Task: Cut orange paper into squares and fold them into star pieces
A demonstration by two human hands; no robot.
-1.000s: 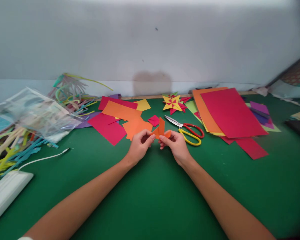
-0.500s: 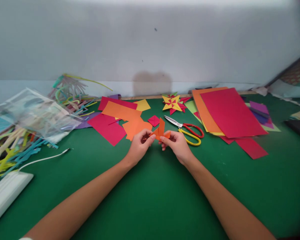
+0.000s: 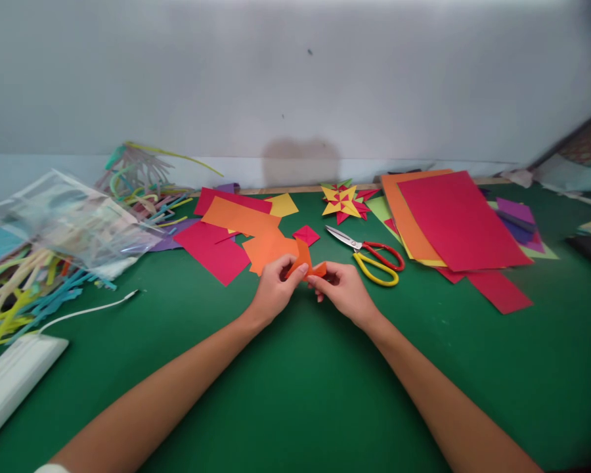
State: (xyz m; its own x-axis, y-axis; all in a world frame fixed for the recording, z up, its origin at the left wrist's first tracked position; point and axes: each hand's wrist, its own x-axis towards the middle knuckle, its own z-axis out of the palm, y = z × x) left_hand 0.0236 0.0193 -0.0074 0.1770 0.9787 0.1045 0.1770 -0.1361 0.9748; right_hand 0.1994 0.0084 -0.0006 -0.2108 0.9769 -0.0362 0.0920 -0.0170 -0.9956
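Observation:
Between my two hands is a small folded piece of orange paper [image 3: 303, 253], with one flap sticking up. My left hand [image 3: 277, 284] pinches its left side between thumb and fingers. Its right side is gripped by my right hand [image 3: 343, 289], thumb on top. Part of the paper is hidden behind my fingers. Just beyond it lies a small folded red paper square [image 3: 306, 234]. Scissors [image 3: 369, 255] with one red and one yellow handle lie open to the right of my right hand.
Red sheets [image 3: 465, 223] are stacked at the right. A paper star [image 3: 345, 200] lies near the wall. Loose orange paper [image 3: 241, 217] is left of centre. At far left are coloured strips [image 3: 54, 276], a clear plastic bag [image 3: 79, 213] and a white power strip [image 3: 22, 371].
The upright flap of the orange paper has tipped to the left, and my left thumb now presses near its base. Both hands still hold the paper.

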